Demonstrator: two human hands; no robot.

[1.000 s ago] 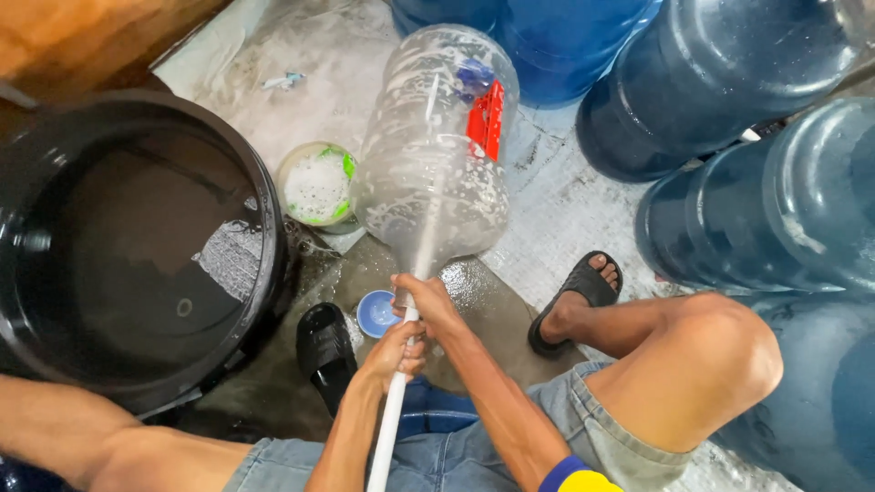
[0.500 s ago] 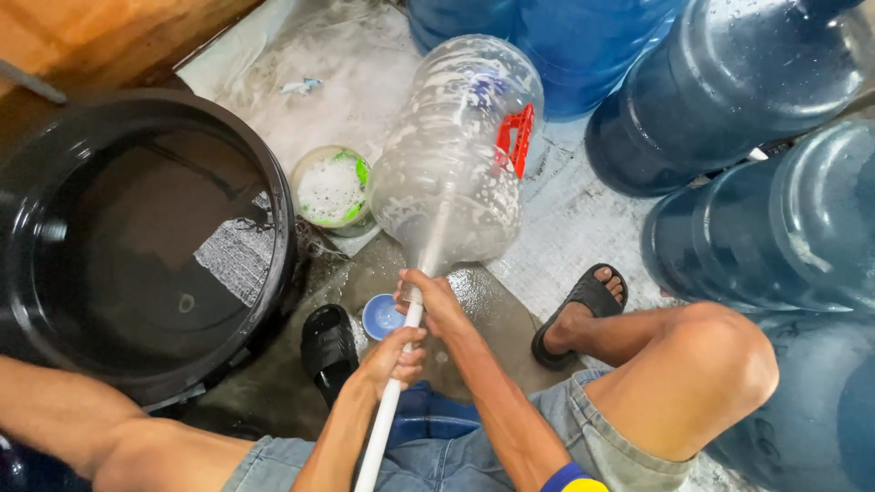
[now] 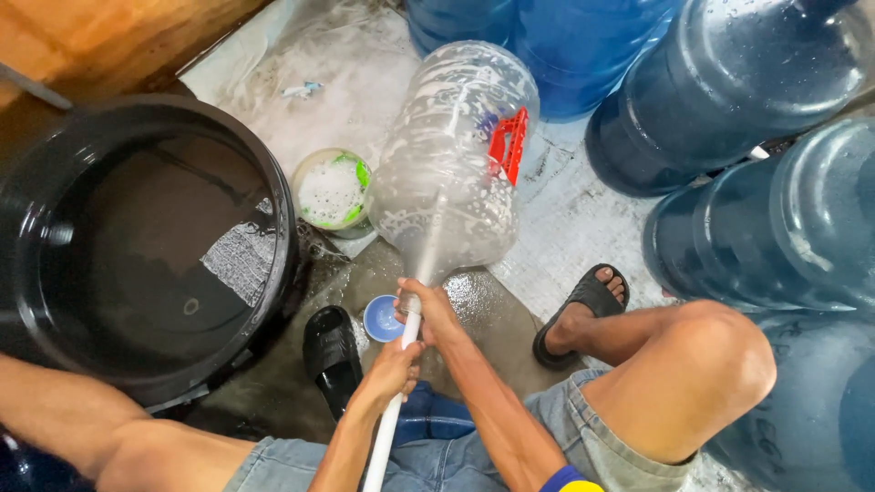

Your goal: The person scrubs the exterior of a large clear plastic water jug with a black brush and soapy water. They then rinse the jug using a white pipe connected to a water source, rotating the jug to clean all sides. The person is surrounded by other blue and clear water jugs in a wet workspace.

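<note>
Clear plastic water jug [image 3: 451,164], streaked inside with white soap foam, lies on its side on the wet concrete floor [image 3: 583,219], its mouth pointing toward the seated person. A long white rod [image 3: 401,383] runs from the person's lap into the jug's mouth. Both hands grip this rod: the right hand [image 3: 433,310] is wrapped around it right at the jug's mouth, and the left hand [image 3: 392,369] is closed around it just behind, nearer the body.

Compared with a second ago, the jug has turned a little: its red handle [image 3: 508,144] now sits further to the right and higher, and foam coats more of the inner wall. The hands have stayed in the same grip, so the scrubbing looks ongoing, with the jug turning as the rod works inside it.

Just left of the jug stands a small green-rimmed tub [image 3: 333,193] of suds. A large black bucket [image 3: 273,301] with dark water sits further left. A small blue cap [image 3: 381,319] lies on the floor beside the hands. Several blue water jugs [image 3: 729,100] crowd the right side.
</note>
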